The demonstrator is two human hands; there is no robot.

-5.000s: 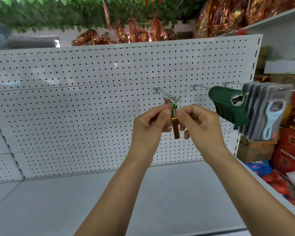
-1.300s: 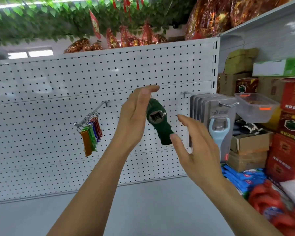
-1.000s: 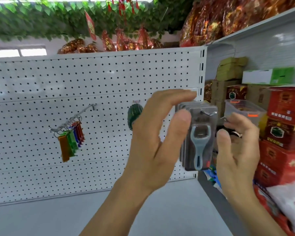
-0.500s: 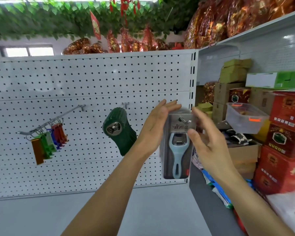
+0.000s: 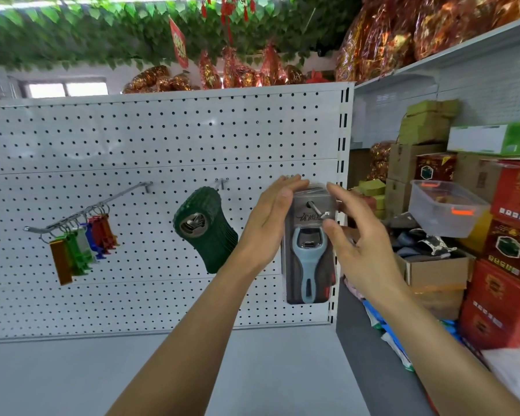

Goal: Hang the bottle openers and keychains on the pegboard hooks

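Observation:
A white pegboard (image 5: 162, 139) carries three loaded hooks. Coloured keychains (image 5: 81, 250) hang in a bunch on the long left hook (image 5: 117, 196). A stack of dark green bottle openers (image 5: 204, 232) hangs tilted on the middle hook. At the right edge hangs a stack of blister packs with blue-grey bottle openers (image 5: 308, 265); the hook tip (image 5: 317, 210) pokes through the front pack. My left hand (image 5: 267, 223) lies flat against the stack's left side. My right hand (image 5: 357, 244) holds its right side, thumb on the front.
A grey shelf base (image 5: 252, 370) lies under the pegboard. To the right are a clear plastic tub (image 5: 445, 208), red boxes (image 5: 511, 265), an open cardboard box (image 5: 433, 271) and packets on the floor. Gold-wrapped goods sit on top.
Five seconds ago both hands held a keychain at the left hook. They then moved right past the green openers to the blister packs, where they have stayed for the last half second.

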